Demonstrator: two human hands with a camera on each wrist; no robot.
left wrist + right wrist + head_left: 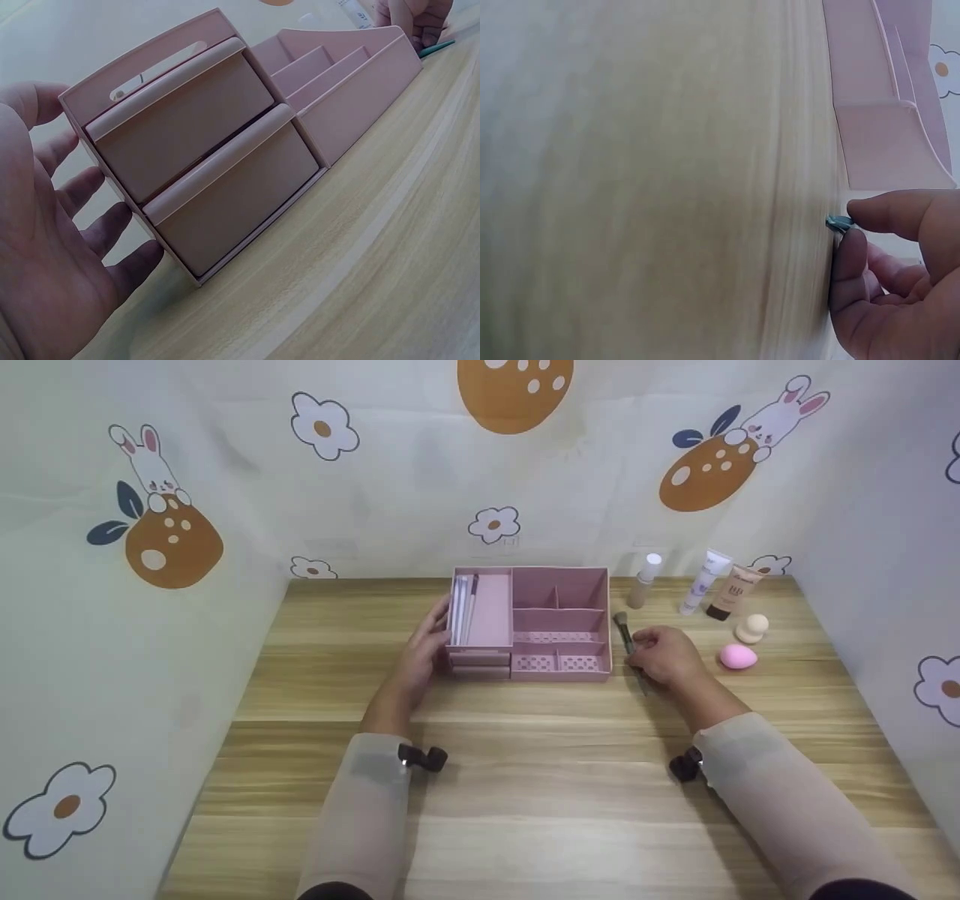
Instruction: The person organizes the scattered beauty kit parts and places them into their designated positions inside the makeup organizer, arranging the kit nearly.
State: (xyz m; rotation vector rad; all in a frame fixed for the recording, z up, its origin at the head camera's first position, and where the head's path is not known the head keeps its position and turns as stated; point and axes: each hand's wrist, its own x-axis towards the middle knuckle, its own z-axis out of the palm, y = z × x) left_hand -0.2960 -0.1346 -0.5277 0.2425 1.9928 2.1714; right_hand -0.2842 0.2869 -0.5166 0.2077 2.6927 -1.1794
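A pink makeup organizer [561,676] stands at the back middle of the table. My left hand [421,658] is at its left side; in the left wrist view the outstretched fingers [105,226] touch the side wall beside two closed drawers [187,120]. To the organizer's right, a makeup brush [625,634] with a dark green handle lies along the table, bristles toward the back. My right hand [666,657] pinches its handle between thumb and forefinger; the right wrist view shows the handle's end [840,223] at the fingertips. Several slim brushes [463,611] lie in the organizer's top left tray.
Right of the brush stand a clear-capped bottle [639,589], a white tube [700,585] and a beige tube [733,592]. Nearer sit a cream sponge [752,628] and a pink sponge [739,656]. A patterned cloth wall [405,495] rises behind the wooden table [525,780].
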